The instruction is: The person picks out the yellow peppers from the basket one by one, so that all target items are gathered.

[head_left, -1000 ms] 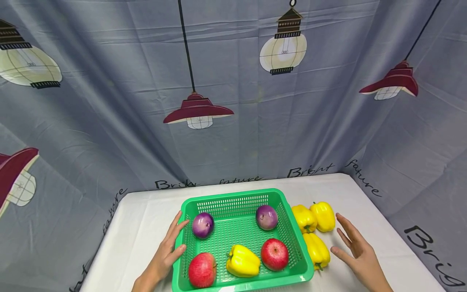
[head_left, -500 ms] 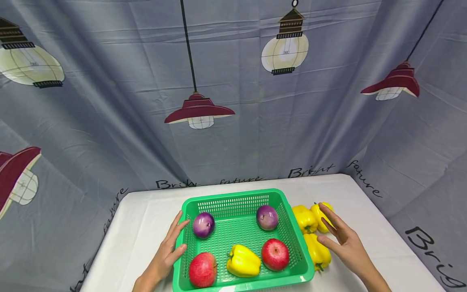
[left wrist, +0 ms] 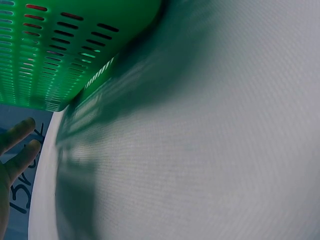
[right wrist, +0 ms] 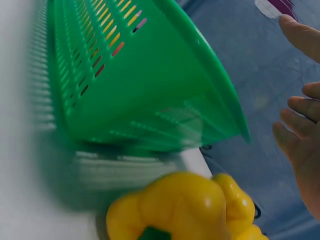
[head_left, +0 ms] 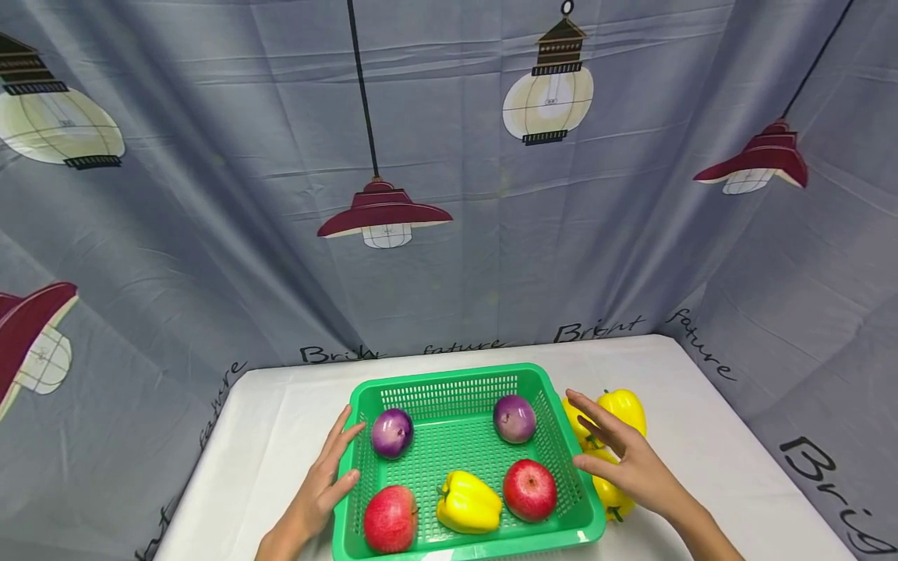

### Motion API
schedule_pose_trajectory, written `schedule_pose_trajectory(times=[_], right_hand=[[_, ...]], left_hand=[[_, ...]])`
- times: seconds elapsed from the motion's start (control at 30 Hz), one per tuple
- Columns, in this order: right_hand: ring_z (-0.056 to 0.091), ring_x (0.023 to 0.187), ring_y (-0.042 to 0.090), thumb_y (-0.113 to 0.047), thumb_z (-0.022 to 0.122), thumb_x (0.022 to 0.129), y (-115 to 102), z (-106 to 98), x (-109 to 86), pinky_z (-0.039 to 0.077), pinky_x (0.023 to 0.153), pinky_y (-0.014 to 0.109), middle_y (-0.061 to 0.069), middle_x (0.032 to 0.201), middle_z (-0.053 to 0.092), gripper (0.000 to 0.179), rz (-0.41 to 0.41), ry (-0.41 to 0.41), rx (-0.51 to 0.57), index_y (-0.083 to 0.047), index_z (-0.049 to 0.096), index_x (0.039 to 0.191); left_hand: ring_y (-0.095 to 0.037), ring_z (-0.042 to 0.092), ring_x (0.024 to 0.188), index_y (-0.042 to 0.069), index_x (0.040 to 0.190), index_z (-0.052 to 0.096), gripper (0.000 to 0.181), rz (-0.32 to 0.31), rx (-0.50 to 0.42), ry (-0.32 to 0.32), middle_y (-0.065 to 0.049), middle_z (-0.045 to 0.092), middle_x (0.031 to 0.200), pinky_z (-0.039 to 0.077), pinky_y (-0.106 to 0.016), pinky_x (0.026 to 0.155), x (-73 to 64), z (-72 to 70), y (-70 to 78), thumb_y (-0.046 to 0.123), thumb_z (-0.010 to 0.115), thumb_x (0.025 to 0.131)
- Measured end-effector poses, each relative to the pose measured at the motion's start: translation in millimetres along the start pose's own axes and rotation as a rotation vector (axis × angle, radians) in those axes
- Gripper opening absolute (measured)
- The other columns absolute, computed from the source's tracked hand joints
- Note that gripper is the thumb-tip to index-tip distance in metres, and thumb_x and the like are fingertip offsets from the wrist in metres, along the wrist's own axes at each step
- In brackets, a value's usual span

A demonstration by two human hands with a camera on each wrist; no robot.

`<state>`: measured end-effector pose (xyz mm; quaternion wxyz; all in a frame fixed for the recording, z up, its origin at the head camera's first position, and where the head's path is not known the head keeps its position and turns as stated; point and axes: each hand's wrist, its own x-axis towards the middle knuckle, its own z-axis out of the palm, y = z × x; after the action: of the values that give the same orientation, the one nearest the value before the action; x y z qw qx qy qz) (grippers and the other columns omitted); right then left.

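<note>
A green plastic basket [head_left: 442, 378] stands on the white table. Inside lie two red apples [head_left: 389, 520], a yellow bell pepper [head_left: 471, 505] and two round purple vegetables [head_left: 391, 433]. My left hand [head_left: 312, 491] is beside the basket's left rim, fingers spread and relaxed, holding nothing. On the other side my right hand [head_left: 631, 463] reaches over several yellow bell peppers [head_left: 626, 409], its fingertips near the right rim. Its fingers are extended and apart in the right wrist view, with nothing held. The hand partly hides these peppers in the head view.
White cloth [head_left: 281, 421] covers the table, with bare stretches left and right of the basket. A grey-blue curtain [head_left: 435, 296] printed with lamps and lettering hangs behind and at both sides.
My right hand has moved left, from beyond the loose peppers to over them near the basket's right rim. My left hand and the basket's contents have stayed put.
</note>
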<state>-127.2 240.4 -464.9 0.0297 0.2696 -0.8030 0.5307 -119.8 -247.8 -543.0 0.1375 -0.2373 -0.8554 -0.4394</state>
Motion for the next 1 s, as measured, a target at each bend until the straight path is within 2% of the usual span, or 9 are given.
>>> schedule_pose_trajectory(times=[0.2, 0.27, 0.37, 0.5, 0.6, 0.77, 0.93, 1.0], right_hand=[[0.044, 0.136, 0.042, -0.010, 0.077, 0.090, -5.8, 9.2, 18.7, 0.041, 0.105, 0.028, 0.009, 0.158, 0.040, 0.077, 0.004, -0.078, -0.021, -0.015, 0.038, 0.157], [0.046, 0.134, 0.045, -0.015, 0.077, 0.090, -6.6, 12.2, 25.3, 0.042, 0.105, 0.030, 0.007, 0.157, 0.041, 0.076, 0.004, -0.104, -0.025, -0.015, 0.039, 0.156], [0.046, 0.134, 0.045, -0.019, 0.078, 0.090, -7.0, 16.0, 34.1, 0.042, 0.106, 0.036, 0.006, 0.157, 0.041, 0.075, 0.005, -0.149, -0.014, -0.014, 0.041, 0.155], [0.045, 0.135, 0.043, -0.022, 0.078, 0.090, -7.6, 19.3, 43.2, 0.041, 0.106, 0.033, 0.005, 0.158, 0.040, 0.074, 0.019, -0.199, 0.011, -0.013, 0.042, 0.154], [0.046, 0.136, 0.041, -0.025, 0.078, 0.090, -7.5, 21.3, 48.2, 0.040, 0.106, 0.029, 0.004, 0.157, 0.041, 0.073, 0.026, -0.221, -0.009, -0.014, 0.043, 0.154], [0.047, 0.135, 0.039, -0.030, 0.077, 0.091, -7.4, 24.6, 56.0, 0.042, 0.107, 0.038, 0.006, 0.156, 0.044, 0.073, 0.030, -0.263, -0.050, -0.016, 0.043, 0.154], [0.051, 0.131, 0.041, -0.023, 0.075, 0.093, -8.4, 27.3, 67.3, 0.044, 0.104, 0.046, 0.012, 0.151, 0.049, 0.068, -0.029, -0.314, -0.042, -0.009, 0.044, 0.152], [0.055, 0.128, 0.040, -0.024, 0.076, 0.092, -9.7, 28.5, 72.1, 0.046, 0.102, 0.048, 0.011, 0.149, 0.051, 0.068, -0.049, -0.324, -0.058, -0.007, 0.046, 0.151]], left_hand=[[-0.019, 0.020, 0.151, 0.007, 0.151, 0.044, 0.062, -0.005, -0.004, -0.005, -0.013, 0.017, 0.167, 0.032, -0.075, 0.097, 0.2, -0.5, 0.3, 0.013, 0.053, 0.090], [-0.018, 0.019, 0.151, 0.008, 0.151, 0.044, 0.062, -0.008, -0.007, -0.007, -0.012, 0.017, 0.167, 0.032, -0.074, 0.097, 0.2, -0.2, 0.2, 0.013, 0.053, 0.090], [-0.018, 0.020, 0.151, 0.008, 0.151, 0.044, 0.062, -0.003, -0.003, -0.004, -0.012, 0.017, 0.167, 0.032, -0.075, 0.097, -0.3, 0.4, -0.7, 0.013, 0.053, 0.090], [-0.020, 0.022, 0.150, 0.007, 0.151, 0.044, 0.063, 0.014, 0.006, 0.001, -0.013, 0.018, 0.166, 0.033, -0.075, 0.096, -0.9, 1.3, -2.3, 0.011, 0.054, 0.089], [-0.020, 0.022, 0.150, 0.007, 0.151, 0.044, 0.063, 0.019, 0.005, 0.001, -0.013, 0.018, 0.167, 0.033, -0.075, 0.096, -0.9, 1.5, -2.9, 0.011, 0.054, 0.089], [-0.019, 0.021, 0.150, 0.008, 0.151, 0.044, 0.062, 0.016, -0.002, 0.004, -0.012, 0.017, 0.167, 0.033, -0.075, 0.096, -1.5, 1.3, -3.2, 0.013, 0.054, 0.090], [-0.020, 0.022, 0.150, 0.008, 0.151, 0.044, 0.063, 0.026, 0.006, 0.009, -0.013, 0.018, 0.166, 0.033, -0.075, 0.095, -1.1, 1.0, -3.4, 0.013, 0.054, 0.089], [-0.020, 0.022, 0.150, 0.008, 0.151, 0.044, 0.063, 0.026, 0.005, 0.008, -0.013, 0.018, 0.167, 0.032, -0.075, 0.095, -1.1, 0.9, -3.4, 0.013, 0.054, 0.089]])
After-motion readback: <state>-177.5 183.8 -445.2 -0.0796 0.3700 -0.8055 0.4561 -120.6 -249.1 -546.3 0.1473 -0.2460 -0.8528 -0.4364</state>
